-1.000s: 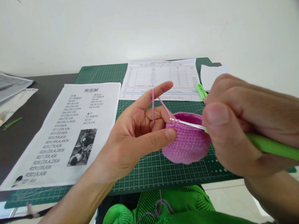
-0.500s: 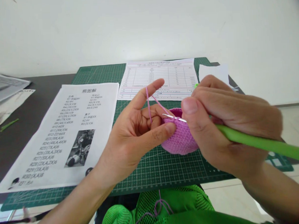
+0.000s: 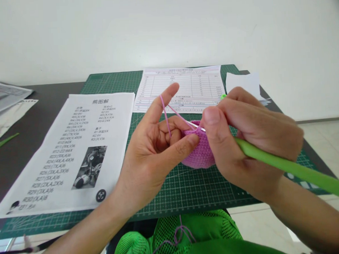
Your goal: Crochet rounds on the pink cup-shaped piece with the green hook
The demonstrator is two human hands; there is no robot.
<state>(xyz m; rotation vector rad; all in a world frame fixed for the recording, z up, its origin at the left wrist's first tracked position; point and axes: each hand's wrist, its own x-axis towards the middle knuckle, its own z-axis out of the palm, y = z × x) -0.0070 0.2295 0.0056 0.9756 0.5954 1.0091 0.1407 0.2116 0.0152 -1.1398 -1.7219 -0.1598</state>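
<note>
A pink crocheted piece (image 3: 201,153), rounded like a small cup, is pinched at its rim by my left hand (image 3: 150,150), thumb in front. My left index finger points up, with pink yarn (image 3: 165,114) looped round it and running down to the rim. My right hand (image 3: 243,135) grips a crochet hook (image 3: 277,161) with a thick green handle. The hook's silver shaft lies at the rim against the yarn, its tip partly hidden by yarn and stitches. Part of the piece is behind my right thumb.
A green cutting mat (image 3: 172,194) covers much of the dark table (image 3: 61,88). A printed pattern sheet (image 3: 61,154) lies left, a printed table sheet (image 3: 181,76) behind my hands. Loose yarn (image 3: 181,235) trails over a green mesh item (image 3: 213,226) below the table edge.
My right hand and the hook have shifted left and slightly up. The hook tip now lies further in among the yarn at the rim. My left index finger has moved slightly left and up.
</note>
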